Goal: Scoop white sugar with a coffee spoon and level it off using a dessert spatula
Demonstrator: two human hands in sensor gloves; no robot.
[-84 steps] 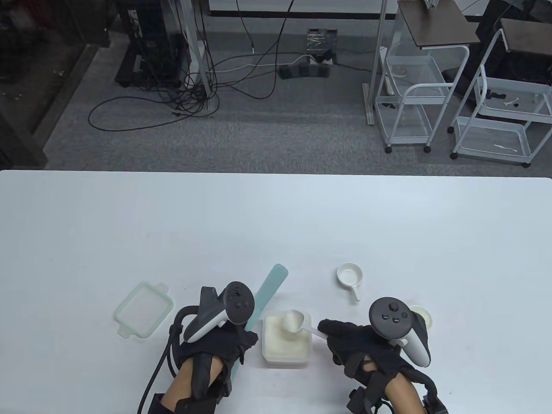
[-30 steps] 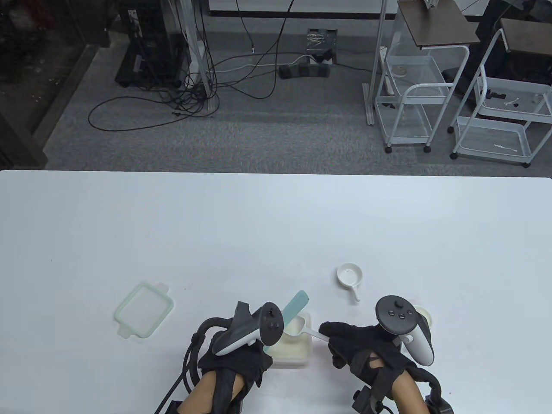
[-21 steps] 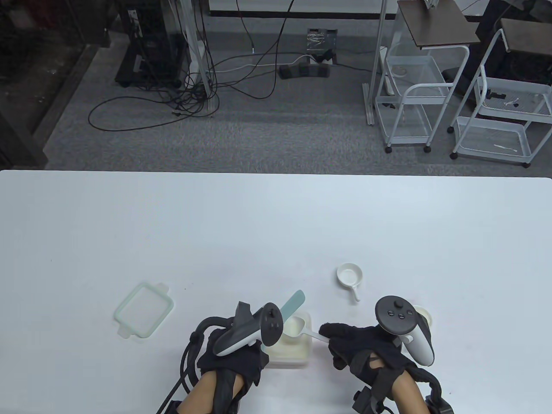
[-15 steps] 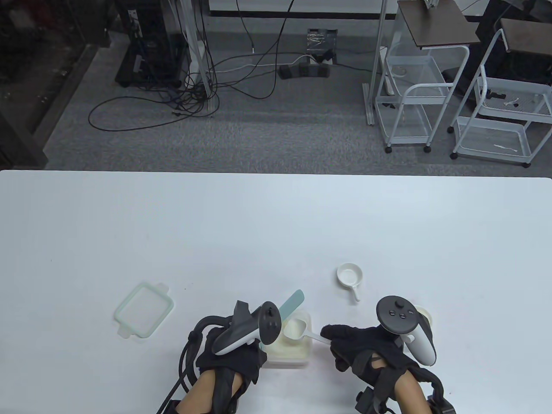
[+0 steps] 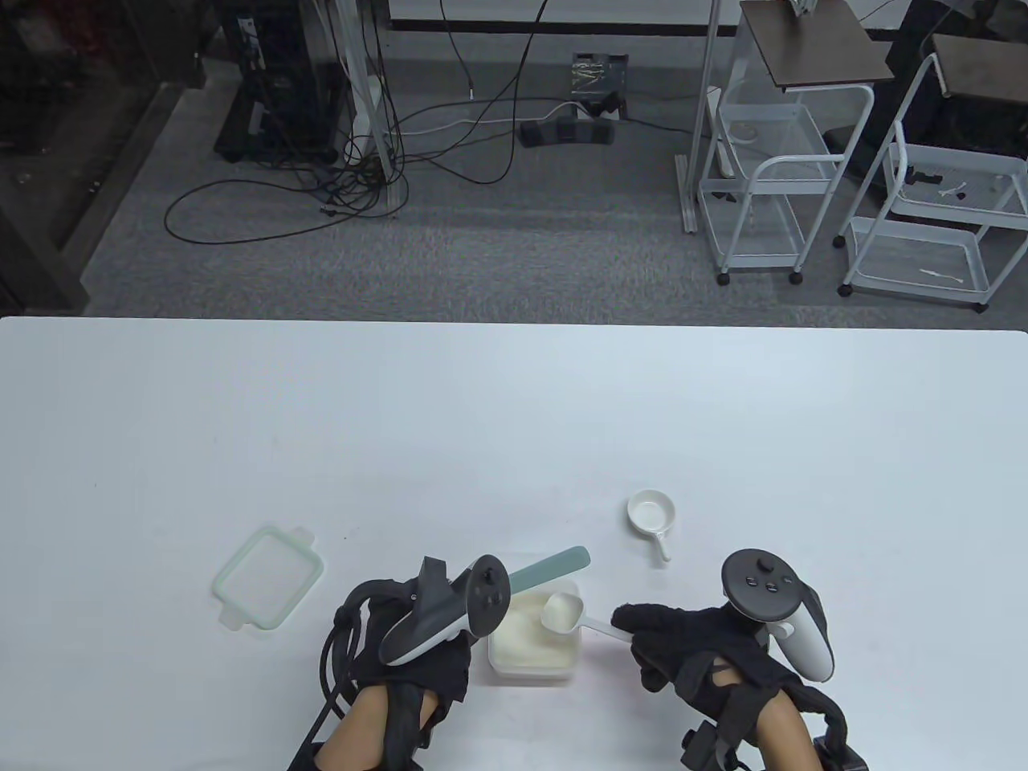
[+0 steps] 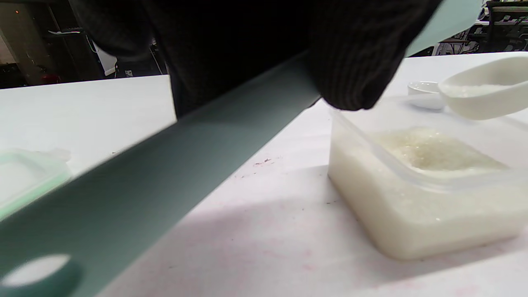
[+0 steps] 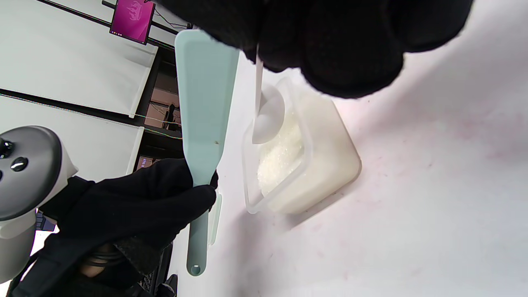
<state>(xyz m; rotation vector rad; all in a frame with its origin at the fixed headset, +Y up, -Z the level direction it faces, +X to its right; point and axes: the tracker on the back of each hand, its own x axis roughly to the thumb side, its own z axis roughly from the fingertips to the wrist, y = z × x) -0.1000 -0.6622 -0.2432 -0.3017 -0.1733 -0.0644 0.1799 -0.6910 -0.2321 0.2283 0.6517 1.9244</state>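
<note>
A clear square container (image 5: 532, 652) of white sugar sits near the table's front edge. My right hand (image 5: 642, 634) pinches the handle of a white coffee spoon (image 5: 562, 612), held level above the container's far right corner. Its sugar lies about flush with the rim (image 6: 482, 93). My left hand (image 5: 434, 654) grips the handle of a pale green dessert spatula (image 5: 552, 565). The spatula's blade points up and right over the container's far edge, just beyond the spoon and apart from it. In the right wrist view the spatula (image 7: 206, 103) stands beside the spoon (image 7: 268, 115).
A green-rimmed lid (image 5: 269, 575) lies left of my left hand. A small white handled dish (image 5: 651, 514) stands beyond the spoon, to the right. The white table (image 5: 482, 418) stretches away behind them.
The spatula blade passed across the heaped spoon and now points further right, beyond it. The heap is gone from the spoon. My left hand drew back left, and my right hand shifted slightly right.
</note>
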